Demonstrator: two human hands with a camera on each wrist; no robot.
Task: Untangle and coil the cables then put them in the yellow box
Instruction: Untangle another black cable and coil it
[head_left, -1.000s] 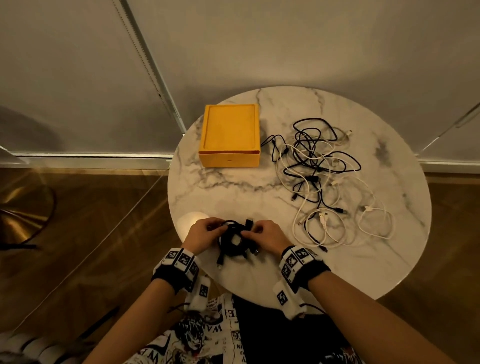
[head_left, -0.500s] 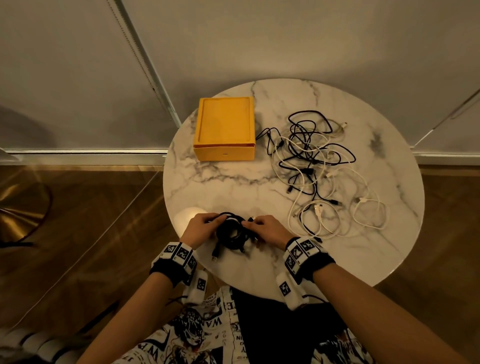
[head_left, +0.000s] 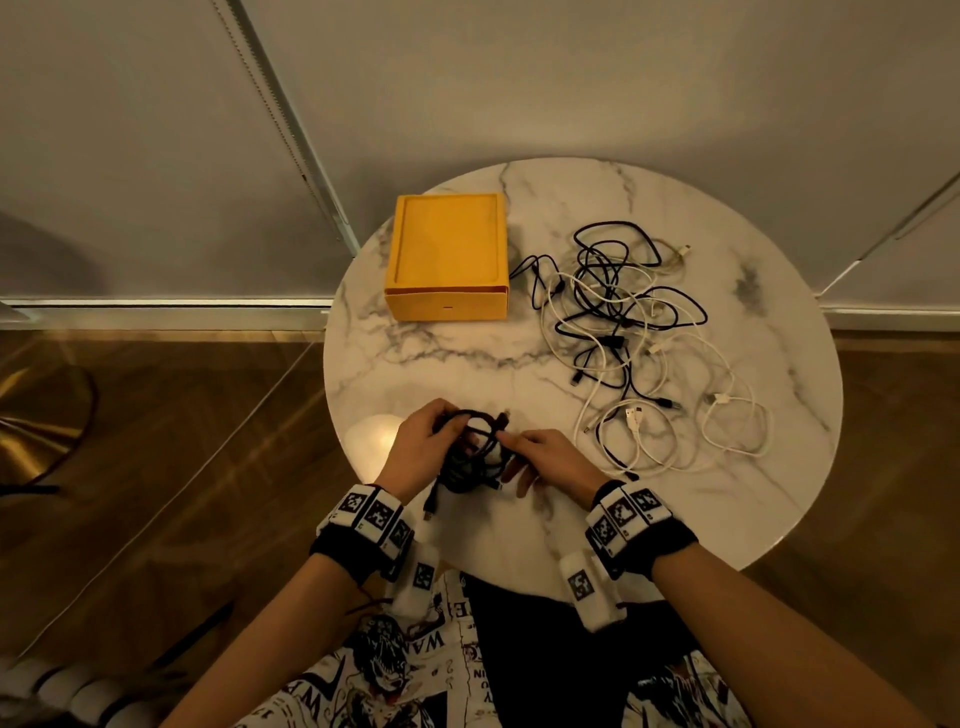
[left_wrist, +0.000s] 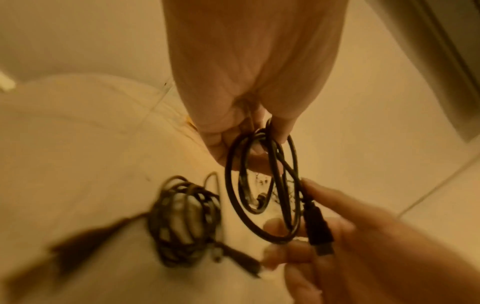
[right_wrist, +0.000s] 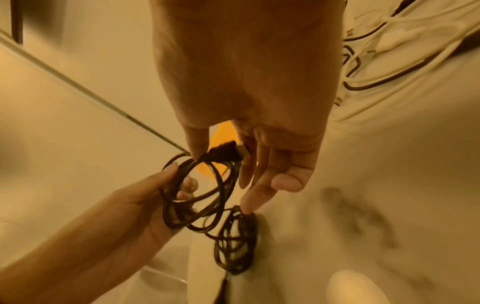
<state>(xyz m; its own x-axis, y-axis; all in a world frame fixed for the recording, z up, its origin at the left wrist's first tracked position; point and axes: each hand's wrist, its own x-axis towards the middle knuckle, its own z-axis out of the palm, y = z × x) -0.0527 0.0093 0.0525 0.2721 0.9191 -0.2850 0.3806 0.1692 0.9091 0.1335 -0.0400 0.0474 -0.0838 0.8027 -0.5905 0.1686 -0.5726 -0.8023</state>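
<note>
At the table's near edge my left hand (head_left: 441, 426) grips the loops of a black cable coil (head_left: 475, 428). My right hand (head_left: 511, 441) pinches that cable's USB plug (right_wrist: 226, 153) between thumb and forefinger, with the other fingers spread. The left wrist view shows my left hand (left_wrist: 249, 144) curled around the coil (left_wrist: 262, 185) and the plug (left_wrist: 318, 230) at its lower end. A second black bundle (head_left: 462, 475) lies on the marble just under the hands. The yellow box (head_left: 447, 254) sits closed at the table's far left. A tangle of black and white cables (head_left: 639, 332) covers the right half.
The round marble table (head_left: 415, 364) stands against a grey wall. A bare stretch of marble lies between the box and my hands. Wooden floor surrounds the table, with a brass lamp base (head_left: 41, 410) at the left. My lap is under the near edge.
The black coil has risen slightly off the bundle beneath it. My right hand has shifted to pinch the plug end, while the left keeps hold of the loops.
</note>
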